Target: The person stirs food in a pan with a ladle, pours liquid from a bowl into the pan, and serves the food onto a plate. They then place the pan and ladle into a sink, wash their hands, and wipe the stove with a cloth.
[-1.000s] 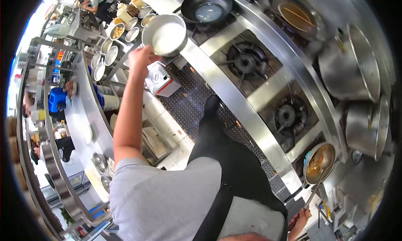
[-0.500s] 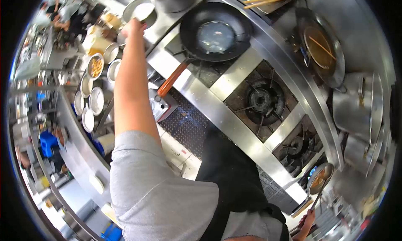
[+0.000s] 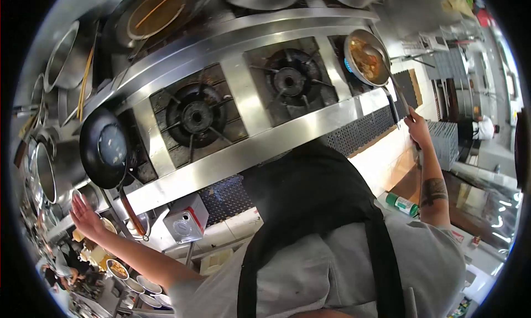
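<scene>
My left hand (image 3: 86, 217) is at the left with fingers stretched apart and nothing in them. It lies close to the rim of a small metal pot, below the black wok (image 3: 95, 144), which holds clear liquid and has a wooden handle (image 3: 131, 212). At the right, my right hand (image 3: 418, 129) is closed round the long handle of a ladle (image 3: 399, 91). The ladle's head rests among reddish-brown food in a frying pan (image 3: 354, 63). A blue flame (image 3: 347, 65) burns beside that pan, whose black handle (image 3: 392, 109) points toward me.
Two bare burners (image 3: 197, 116) lie between wok and pan along the steel stove edge (image 3: 249, 147). Another wok (image 3: 157, 19) with brown liquid sits behind. Chopsticks (image 3: 86, 85) lie at the left. Ingredient tins (image 3: 117, 269) stand at lower left; a green bottle (image 3: 402, 204) at right.
My view has swung toward the right, bringing the frying pan and my right hand fully in sight. My left hand has let go of the metal pot's rim and opened.
</scene>
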{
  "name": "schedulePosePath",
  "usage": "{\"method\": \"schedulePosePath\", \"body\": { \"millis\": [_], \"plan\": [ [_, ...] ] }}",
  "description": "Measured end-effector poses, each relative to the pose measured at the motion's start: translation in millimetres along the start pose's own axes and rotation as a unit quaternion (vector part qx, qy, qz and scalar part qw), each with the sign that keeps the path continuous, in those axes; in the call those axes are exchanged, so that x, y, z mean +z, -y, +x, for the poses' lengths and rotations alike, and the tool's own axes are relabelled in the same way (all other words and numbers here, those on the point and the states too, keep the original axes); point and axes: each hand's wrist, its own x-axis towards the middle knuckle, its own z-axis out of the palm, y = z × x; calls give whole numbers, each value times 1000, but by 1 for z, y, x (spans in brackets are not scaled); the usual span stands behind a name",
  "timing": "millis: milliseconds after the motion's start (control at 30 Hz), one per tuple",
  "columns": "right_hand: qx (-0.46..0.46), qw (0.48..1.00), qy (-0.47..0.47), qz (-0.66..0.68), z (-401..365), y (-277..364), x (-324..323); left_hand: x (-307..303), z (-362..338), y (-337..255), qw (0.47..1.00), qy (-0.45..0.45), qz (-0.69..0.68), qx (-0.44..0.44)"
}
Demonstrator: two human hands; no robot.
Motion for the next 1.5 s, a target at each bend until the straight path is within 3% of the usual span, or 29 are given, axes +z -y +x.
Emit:
{"method": "schedulePosePath", "body": {
  "millis": [33, 100, 133, 200, 233, 300, 333, 367, 433, 467, 500, 533, 567, 600, 633, 700, 800, 867, 900, 967, 1000, 1067, 1200, 1267, 1300, 1333, 1400, 1467, 1500],
  "plan": [
    [-36, 999, -10, 18, 9, -10, 8, 45, -69, 10, 962, 237, -105, -88],
    [-158, 984, -37, 75, 56, -65, 40, 125, -202, 76, 839, 455, -204, -218],
    [-102, 988, 5, 112, 49, -54, 41, 158, -253, 111, 780, 583, -6, -228],
    [-44, 954, 112, 274, 46, -63, 38, 243, -393, 205, 668, 585, 159, -432],
    [-45, 938, 152, 309, 42, -70, 28, 272, -450, 262, 580, 610, 258, -474],
    [9, 897, 238, 372, 43, -99, -9, 289, -562, 385, 525, 600, 320, -512],
    [25, 887, 264, 379, 49, -117, -30, 280, -598, 446, 490, 628, 382, -468],
    [6, 897, 279, 342, 62, -137, -50, 276, -627, 497, 494, 612, 437, -437],
    [-6, 927, 288, 238, 82, -165, -89, 276, -674, 593, 591, 396, 466, -526],
    [-12, 930, 290, 227, 97, -169, -97, 289, -687, 623, 590, 346, 545, -484],
    [-77, 961, 222, 142, 105, -172, -100, 278, -693, 662, 645, 361, 560, -374],
    [-143, 976, 153, 56, 112, -174, -99, 267, -698, 696, 748, 334, 463, -337],
    [-174, 976, 125, 44, 124, -176, -89, 241, -689, 733, 729, 376, 453, -349],
    [-209, 971, 106, 45, 134, -175, -78, 220, -696, 775, 783, 272, 434, -352],
    [-196, 972, 123, 51, 139, -170, -69, 233, -703, 760, 803, 206, 359, -430],
    [-183, 968, 154, 81, 146, -165, -49, 252, -709, 750, 813, 134, 267, -499],
    [-102, 934, 284, 191, 133, -161, -58, 240, -708, 769, 786, 162, 371, -466],
    [-93, 917, 333, 196, 132, -172, -83, 221, -714, 799, 777, 219, 537, -243],
    [-91, 923, 328, 180, 134, -176, -97, 228, -717, 798, 781, 214, 534, -243],
    [-82, 947, 287, 116, 146, -195, -117, 241, -730, 790, 738, 230, 632, -53],
    [-90, 946, 291, 113, 157, -200, -120, 259, -736, 780, 741, 221, 633, -52],
    [-328, 936, 129, -22, 174, -201, -125, 288, -747, 765, 664, 110, 725, -150],
    [-317, 939, 99, -87, 219, -184, -110, 284, -745, 769, 669, 89, 736, -57],
    [-365, 924, 108, -36, 248, -188, -89, 287, -738, 761, 697, 195, 672, -155],
    [-376, 917, 128, -29, 256, -187, -84, 320, -751, 737, 697, 125, 697, -115],
    [-387, 910, 149, -23, 265, -188, -81, 322, -757, 746, 698, 112, 698, -117],
    [-403, 897, 178, -27, 280, -205, -92, 305, -773, 780, 686, -38, 719, -100],
    [-382, 886, 261, -14, 297, -217, -119, 302, -791, 791, 657, -64, 735, -152],
    [-383, 879, 284, -8, 311, -229, -133, 317, -809, 772, 769, 23, 489, -411]
  ]
}}
